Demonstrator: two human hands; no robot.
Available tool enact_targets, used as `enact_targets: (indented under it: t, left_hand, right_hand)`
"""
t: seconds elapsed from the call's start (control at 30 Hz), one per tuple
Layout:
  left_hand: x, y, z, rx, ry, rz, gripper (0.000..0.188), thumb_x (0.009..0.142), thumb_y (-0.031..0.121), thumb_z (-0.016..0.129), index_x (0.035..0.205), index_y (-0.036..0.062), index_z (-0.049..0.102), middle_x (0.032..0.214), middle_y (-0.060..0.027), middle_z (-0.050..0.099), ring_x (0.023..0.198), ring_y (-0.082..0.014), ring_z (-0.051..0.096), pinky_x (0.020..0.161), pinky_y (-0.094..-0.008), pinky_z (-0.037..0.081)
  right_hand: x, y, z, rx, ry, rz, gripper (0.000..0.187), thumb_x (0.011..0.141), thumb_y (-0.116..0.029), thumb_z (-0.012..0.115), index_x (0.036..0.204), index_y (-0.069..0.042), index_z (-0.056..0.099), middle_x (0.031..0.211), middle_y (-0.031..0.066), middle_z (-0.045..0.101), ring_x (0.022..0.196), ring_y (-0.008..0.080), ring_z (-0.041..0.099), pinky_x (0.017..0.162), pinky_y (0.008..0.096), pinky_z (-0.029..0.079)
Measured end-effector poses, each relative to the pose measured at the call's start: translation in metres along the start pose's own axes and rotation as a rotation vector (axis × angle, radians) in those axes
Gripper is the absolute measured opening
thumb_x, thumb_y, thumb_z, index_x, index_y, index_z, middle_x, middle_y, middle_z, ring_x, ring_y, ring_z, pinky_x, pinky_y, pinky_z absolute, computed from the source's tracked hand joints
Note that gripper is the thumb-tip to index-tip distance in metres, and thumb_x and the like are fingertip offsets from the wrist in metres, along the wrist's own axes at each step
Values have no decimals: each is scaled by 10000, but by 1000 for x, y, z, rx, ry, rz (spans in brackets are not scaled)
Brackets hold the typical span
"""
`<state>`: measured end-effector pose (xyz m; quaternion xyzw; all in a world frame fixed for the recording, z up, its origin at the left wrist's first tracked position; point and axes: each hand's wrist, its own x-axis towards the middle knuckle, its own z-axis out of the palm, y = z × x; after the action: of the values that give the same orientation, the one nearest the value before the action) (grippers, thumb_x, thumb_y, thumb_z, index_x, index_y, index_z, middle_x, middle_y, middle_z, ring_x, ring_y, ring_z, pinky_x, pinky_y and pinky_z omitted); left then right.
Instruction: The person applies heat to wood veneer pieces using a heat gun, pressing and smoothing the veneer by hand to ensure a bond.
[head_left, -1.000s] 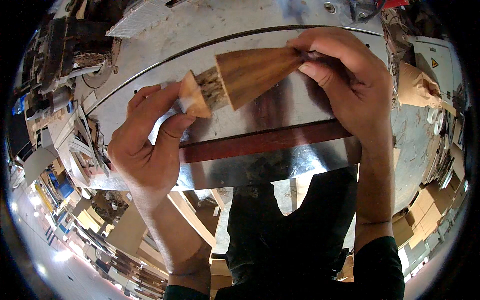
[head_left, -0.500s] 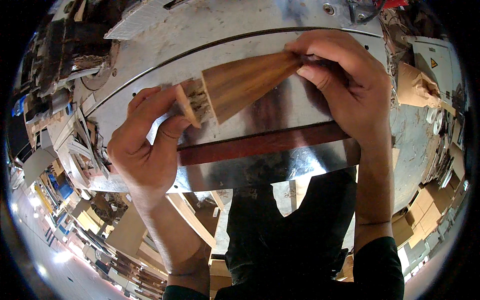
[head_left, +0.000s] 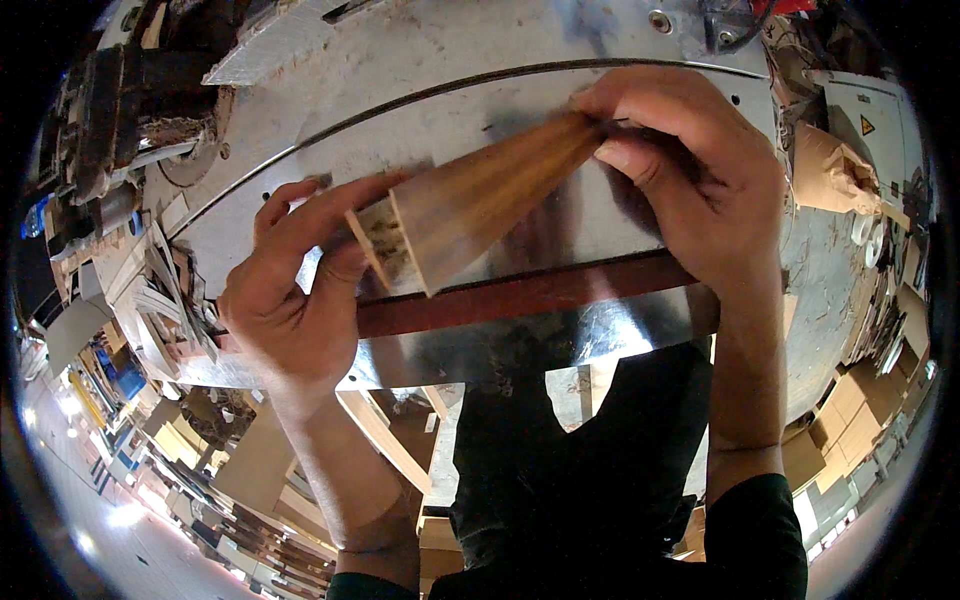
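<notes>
Between my hands is a tapered brown wooden board (head_left: 490, 200), tilted over the metal table (head_left: 520, 95). My right hand (head_left: 700, 170) pinches its narrow end between thumb and fingers. My left hand (head_left: 305, 280) is closed on a thin wooden strip (head_left: 368, 250) with a pale edge. That strip runs nearly parallel to the board's wide end, a short way to its left. A rough brown patch (head_left: 387, 240) shows in the gap; whether strip and board join there I cannot tell. My left index fingertip reaches the board's upper left corner.
A dark red strip (head_left: 520, 300) runs along the table's near side. Thin offcuts (head_left: 165, 290) lie at its left edge, with dark machinery (head_left: 120, 110) beyond. On the right are crumpled brown cardboard (head_left: 835, 170) and a pale cabinet (head_left: 865, 110). Boards are stacked on the floor at both sides.
The board's wide end has swung left and toward me, narrowing the gap to the strip. The strip has shifted slightly nearer me. My right hand keeps its pinch on the narrow end.
</notes>
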<state>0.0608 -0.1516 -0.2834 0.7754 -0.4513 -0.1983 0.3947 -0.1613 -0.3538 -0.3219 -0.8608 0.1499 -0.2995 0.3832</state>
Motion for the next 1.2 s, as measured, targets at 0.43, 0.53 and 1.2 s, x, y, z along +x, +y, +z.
enact_targets:
  t: [0.43, 0.53, 1.2]
  left_hand:
    - [14, -6, 8, 144, 68, 209, 303, 721, 13, 724, 1011, 72, 790, 1060, -79, 727, 1088, -268, 607, 1004, -406, 427]
    - [7, -9, 9, 160, 95, 109, 322, 717, 6, 735, 1025, 86, 784, 1139, -113, 677, 1149, -292, 563, 1024, -409, 410]
    - [-101, 115, -63, -1493, 83, -418, 474, 1001, 133, 643, 1415, -4, 459, 1358, -148, 581, 1215, -233, 579, 1048, -413, 438]
  right_hand:
    - [6, -13, 3, 10, 45, 173, 238, 884, 53, 680, 1107, -31, 679, 1100, 101, 704, 867, 184, 665, 706, 283, 532]
    - [5, -10, 10, -95, 33, 117, 266, 877, 5, 698, 1135, -35, 642, 1126, 131, 686, 990, 337, 657, 878, 386, 531]
    - [25, -224, -64, -676, 135, -646, 393, 804, -152, 752, 1179, -214, 654, 1194, -77, 699, 1039, 131, 617, 790, 334, 408]
